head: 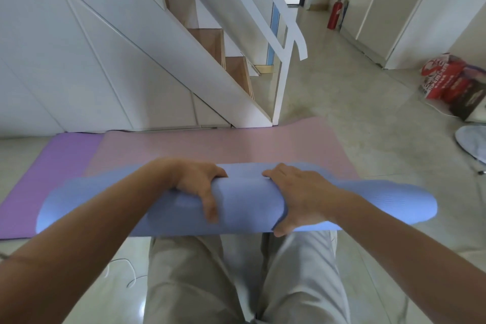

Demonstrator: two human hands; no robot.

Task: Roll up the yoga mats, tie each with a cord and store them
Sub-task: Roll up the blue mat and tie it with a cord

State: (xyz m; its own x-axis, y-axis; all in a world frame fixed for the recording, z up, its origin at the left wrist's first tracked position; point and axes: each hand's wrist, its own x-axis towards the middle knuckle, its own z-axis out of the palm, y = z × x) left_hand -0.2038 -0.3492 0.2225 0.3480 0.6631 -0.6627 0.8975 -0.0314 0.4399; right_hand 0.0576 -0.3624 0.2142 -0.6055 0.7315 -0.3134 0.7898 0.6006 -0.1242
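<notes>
Head cam looks down past my knees; my left hand and right hand both grip the rolled-up blue mat, fingers curled over the top, thumbs on the near side; it sits across the flat pink mat and purple mat; white cord lies on the floor by my left leg.

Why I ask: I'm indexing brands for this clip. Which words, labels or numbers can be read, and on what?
Nothing can be read with confidence.
Red bag: white print, too blurred to read.
Extinguisher: too small to make out any label.
Blue mat, pink mat, purple mat: no print shows.
</notes>
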